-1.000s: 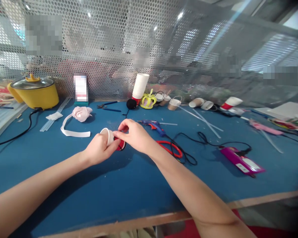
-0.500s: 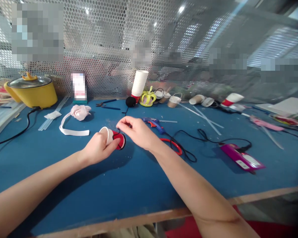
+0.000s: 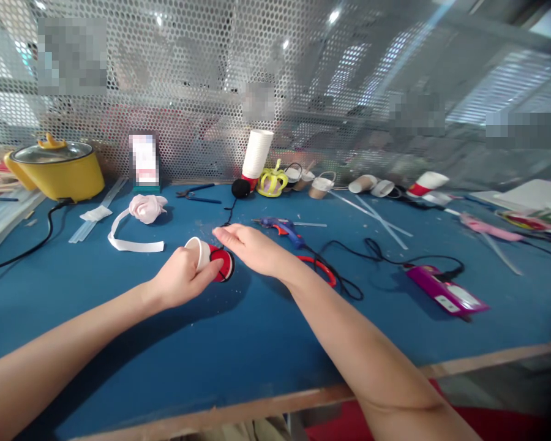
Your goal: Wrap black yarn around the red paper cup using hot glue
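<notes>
My left hand (image 3: 177,278) is wrapped round a red-and-white paper cup (image 3: 221,266), tilted so its white mouth points up and left and its base faces right. Black yarn is wound about the cup's base end, and one strand crosses the red part. Close above the base, my right hand (image 3: 250,250) is closed with its fingers together on the black yarn (image 3: 230,214). That strand runs back to a black yarn ball (image 3: 241,188) beside a stack of paper cups (image 3: 258,153). The right fingertips are partly hidden.
A blue glue gun (image 3: 282,229) lies right of my hands, its cable near a purple power strip (image 3: 445,291). Pliers (image 3: 199,195), a white fabric rose (image 3: 147,209) and a yellow electric pot (image 3: 57,174) stand or lie left. Small cup baskets (image 3: 322,186) line the mesh screen.
My right hand has dropped slightly, and its fingers are flatter and closer together. More of the yarn shows between it and the ball. The cup has turned slightly, showing more of its base.
</notes>
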A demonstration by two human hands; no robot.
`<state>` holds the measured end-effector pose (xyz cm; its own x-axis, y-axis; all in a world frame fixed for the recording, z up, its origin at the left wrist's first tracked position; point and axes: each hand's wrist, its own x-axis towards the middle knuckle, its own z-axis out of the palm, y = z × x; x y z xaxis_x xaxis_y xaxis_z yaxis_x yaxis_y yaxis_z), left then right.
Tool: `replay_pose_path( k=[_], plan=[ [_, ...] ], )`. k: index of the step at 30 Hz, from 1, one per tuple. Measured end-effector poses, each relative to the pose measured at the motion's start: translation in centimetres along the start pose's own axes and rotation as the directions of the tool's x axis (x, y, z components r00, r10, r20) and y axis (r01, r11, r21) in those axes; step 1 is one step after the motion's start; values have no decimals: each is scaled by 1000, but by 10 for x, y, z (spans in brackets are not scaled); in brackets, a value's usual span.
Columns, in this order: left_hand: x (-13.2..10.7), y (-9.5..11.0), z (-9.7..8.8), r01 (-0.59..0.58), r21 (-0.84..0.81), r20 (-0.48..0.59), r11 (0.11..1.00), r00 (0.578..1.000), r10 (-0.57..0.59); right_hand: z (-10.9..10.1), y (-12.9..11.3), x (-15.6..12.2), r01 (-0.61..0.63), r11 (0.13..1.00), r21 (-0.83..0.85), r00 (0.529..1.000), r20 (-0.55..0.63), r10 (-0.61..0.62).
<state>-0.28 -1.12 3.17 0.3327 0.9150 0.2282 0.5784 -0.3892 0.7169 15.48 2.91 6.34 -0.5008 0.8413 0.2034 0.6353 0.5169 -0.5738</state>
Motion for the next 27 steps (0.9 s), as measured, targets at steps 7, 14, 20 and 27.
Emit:
replay_pose_path(
  k=[7, 14, 20, 27],
  plan=[
    [1, -4, 1, 45, -41, 7, 998, 999, -45, -5, -9, -5, -21, 992, -126, 996, -93, 9],
    [0, -1, 5, -93, 153, -3, 984, 996, 94, 7, -17, -16, -46, 999, -10, 998, 44, 46],
    [0, 0, 0, -52, 60, -35, 997, 998, 55, 3, -14, -10, -80, 993, 87, 997, 21, 78],
    [8, -4, -12, 258, -472, 83, 843, 965, -249, -7, -2, -3, -101, 794, 600, 987, -41, 156]
  ],
)
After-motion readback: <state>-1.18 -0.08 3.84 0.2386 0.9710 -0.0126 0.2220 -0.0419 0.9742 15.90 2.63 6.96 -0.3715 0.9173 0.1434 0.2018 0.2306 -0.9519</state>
